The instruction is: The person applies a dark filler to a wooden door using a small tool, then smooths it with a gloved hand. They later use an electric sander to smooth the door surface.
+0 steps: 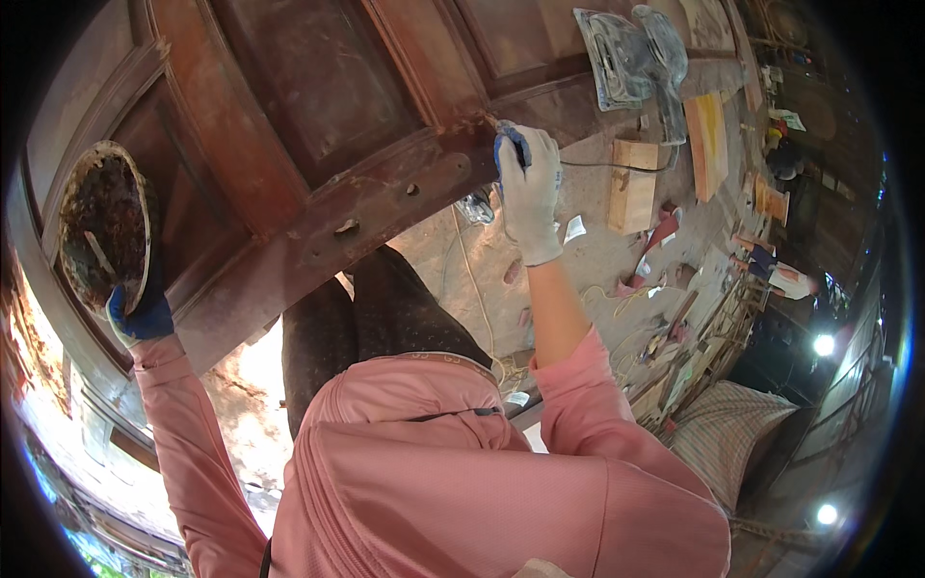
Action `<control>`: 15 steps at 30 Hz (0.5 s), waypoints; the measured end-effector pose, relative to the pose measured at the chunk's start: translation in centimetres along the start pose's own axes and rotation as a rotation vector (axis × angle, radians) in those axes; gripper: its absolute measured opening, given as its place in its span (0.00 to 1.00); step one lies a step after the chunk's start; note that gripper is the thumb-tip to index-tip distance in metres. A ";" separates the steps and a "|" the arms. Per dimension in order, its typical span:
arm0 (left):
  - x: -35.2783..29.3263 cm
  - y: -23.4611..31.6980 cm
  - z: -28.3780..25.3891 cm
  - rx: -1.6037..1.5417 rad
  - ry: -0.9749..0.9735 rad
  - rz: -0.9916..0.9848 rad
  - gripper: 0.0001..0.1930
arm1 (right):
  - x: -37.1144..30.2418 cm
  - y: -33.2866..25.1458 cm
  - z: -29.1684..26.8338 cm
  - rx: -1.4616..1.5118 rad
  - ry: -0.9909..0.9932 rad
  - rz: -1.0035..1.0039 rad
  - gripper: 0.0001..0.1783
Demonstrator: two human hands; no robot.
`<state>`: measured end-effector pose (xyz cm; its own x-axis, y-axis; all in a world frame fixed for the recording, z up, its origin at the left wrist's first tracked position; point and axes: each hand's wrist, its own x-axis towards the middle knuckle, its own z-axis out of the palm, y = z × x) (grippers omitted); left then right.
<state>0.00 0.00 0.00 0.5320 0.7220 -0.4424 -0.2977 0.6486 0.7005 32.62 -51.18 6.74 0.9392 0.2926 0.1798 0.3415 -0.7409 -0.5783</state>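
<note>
A dark reddish-brown wooden panel door (361,197) lies across the front. My left hand (142,313), in a blue-and-white work glove, is closed on the near rim of a round tub (146,207). Dark brown paste coats the inside of the tub, and a thin pale stick (99,252) rests in it. My right hand (530,183), in a white glove with blue-coated fingers, pinches a small thin tool (492,122). Most of that tool is hidden by the fingers. Its tip is at the door's edge rail, where a panel divider joins it.
A dusty power sander (631,60) lies on the door at the upper right, its cord trailing off. Wood blocks (632,188) and paper scraps (575,228) lie on the dusty floor. The door rail has holes (346,228). Another person (785,277) is far off at the right.
</note>
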 end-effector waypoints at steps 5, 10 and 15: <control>-0.9 -0.4 3.1 0.004 0.167 0.006 0.09 | -1.2 -1.7 1.6 -0.030 -0.046 -0.140 0.11; -1.9 -0.9 6.0 0.020 0.190 0.024 0.08 | -1.3 -2.7 2.4 -0.124 -0.024 -0.237 0.14; 1.0 0.3 -3.9 -0.043 -0.088 -0.040 0.27 | -1.6 -2.2 3.1 -0.221 -0.032 -0.356 0.15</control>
<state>-2.70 1.89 -2.41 0.6114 0.6727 -0.4169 -0.3077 0.6874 0.6579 30.22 -48.10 5.25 0.7610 0.5695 0.3109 0.6471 -0.7010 -0.2997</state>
